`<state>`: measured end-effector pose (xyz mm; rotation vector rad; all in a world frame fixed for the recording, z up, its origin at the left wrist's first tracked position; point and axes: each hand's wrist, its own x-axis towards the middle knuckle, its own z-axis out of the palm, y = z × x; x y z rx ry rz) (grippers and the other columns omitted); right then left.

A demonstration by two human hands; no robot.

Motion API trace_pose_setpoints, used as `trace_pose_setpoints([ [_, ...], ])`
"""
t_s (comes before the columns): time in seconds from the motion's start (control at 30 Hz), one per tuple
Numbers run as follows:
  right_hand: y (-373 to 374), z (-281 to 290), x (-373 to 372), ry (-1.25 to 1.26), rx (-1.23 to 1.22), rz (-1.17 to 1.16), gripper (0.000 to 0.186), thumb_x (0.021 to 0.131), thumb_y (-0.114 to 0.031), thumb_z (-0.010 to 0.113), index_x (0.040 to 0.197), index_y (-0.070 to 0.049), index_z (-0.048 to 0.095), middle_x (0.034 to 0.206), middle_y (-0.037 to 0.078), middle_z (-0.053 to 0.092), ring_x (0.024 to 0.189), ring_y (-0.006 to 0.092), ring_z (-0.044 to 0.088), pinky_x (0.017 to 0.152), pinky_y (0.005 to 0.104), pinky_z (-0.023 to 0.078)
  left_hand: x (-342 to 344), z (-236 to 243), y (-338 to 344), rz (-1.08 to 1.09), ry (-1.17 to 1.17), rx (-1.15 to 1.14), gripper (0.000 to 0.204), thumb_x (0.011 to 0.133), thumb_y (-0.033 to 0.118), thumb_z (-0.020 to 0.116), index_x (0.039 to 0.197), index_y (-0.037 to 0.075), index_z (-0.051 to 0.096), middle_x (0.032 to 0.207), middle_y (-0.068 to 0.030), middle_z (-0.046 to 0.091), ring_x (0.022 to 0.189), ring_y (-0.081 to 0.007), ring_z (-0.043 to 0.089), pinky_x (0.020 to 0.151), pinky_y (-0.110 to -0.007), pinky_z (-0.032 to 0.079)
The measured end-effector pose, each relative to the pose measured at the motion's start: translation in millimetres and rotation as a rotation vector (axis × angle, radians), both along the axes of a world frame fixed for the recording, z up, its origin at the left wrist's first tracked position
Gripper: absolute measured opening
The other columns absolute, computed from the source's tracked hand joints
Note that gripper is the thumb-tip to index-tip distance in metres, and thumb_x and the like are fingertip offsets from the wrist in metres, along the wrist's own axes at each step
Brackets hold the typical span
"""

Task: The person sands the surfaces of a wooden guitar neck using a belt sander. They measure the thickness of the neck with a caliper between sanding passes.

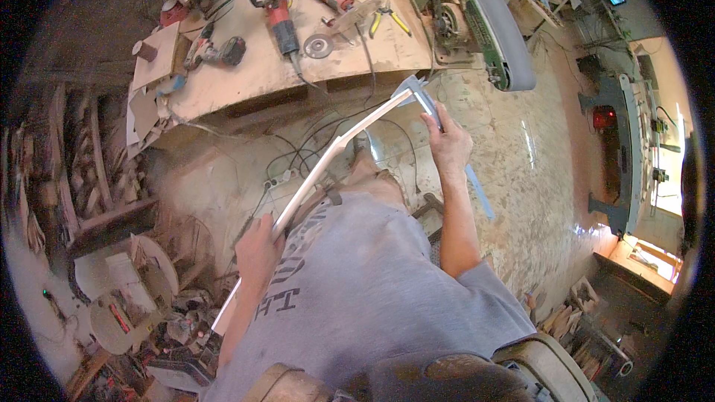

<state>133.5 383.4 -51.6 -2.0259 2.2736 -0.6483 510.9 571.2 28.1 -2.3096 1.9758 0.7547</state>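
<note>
My left hand [255, 253] is closed around a long, pale, slightly curved wooden strip [316, 171], which slants up and away to the right. The strip's lower end sticks out below that hand, beside my forearm. My right hand [450, 147] grips a grey-blue caliper [426, 100], its jaws at the strip's far end. The caliper's long beam shows again past my wrist. Whether both jaws touch the wood, I cannot tell.
Ahead stands a workbench [246, 97] bearing a cordless drill [223, 52], two red power tools, a cutting disc and yellow-handled pliers [389, 21]. A belt sander [484, 22] stands at its right. Cables [298, 155] trail on the floor. Wood offcuts fill the left shelf.
</note>
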Motion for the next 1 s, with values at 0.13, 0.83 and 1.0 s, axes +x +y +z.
trace_pose_setpoints([
  [0.13, 0, -1, 3, -0.057, -0.116, 0.028, 0.038, 0.09, -0.041, 0.075, 0.119, -0.017, 0.074, 0.075, 0.016, 0.071, 0.066, 0.0339, 0.07, 0.059, 0.0436, 0.053, 2, 1, -1, -0.024, -0.023, 0.013, 0.035, 0.081, 0.014, 0.075, 0.108, 0.006, 0.055, 0.09, -0.0169, 0.062, 0.081, -0.0396, 0.065, 0.067, -0.05, 0.051],
  [0.83, 30, -9, 63, -0.231, 0.102, 0.238, 0.041, 0.095, -0.037, 0.069, 0.13, -0.015, 0.066, 0.093, 0.016, 0.073, 0.081, 0.035, 0.072, 0.067, 0.0448, 0.056, 2, -5, -5, -0.023, -0.049, 0.004, 0.035, 0.083, 0.021, 0.076, 0.107, 0.009, 0.053, 0.094, -0.0181, 0.065, 0.08, -0.0435, 0.067, 0.066, -0.053, 0.052],
  [1.0, 31, -5, 67, -0.223, 0.147, 0.195, 0.042, 0.095, -0.041, 0.068, 0.128, -0.016, 0.067, 0.091, 0.015, 0.074, 0.079, 0.0356, 0.072, 0.067, 0.0454, 0.056, -3, 2, -8, -0.039, -0.09, 0.027, 0.034, 0.084, 0.02, 0.074, 0.111, 0.008, 0.056, 0.091, -0.0144, 0.064, 0.08, -0.0384, 0.067, 0.066, -0.049, 0.053],
])
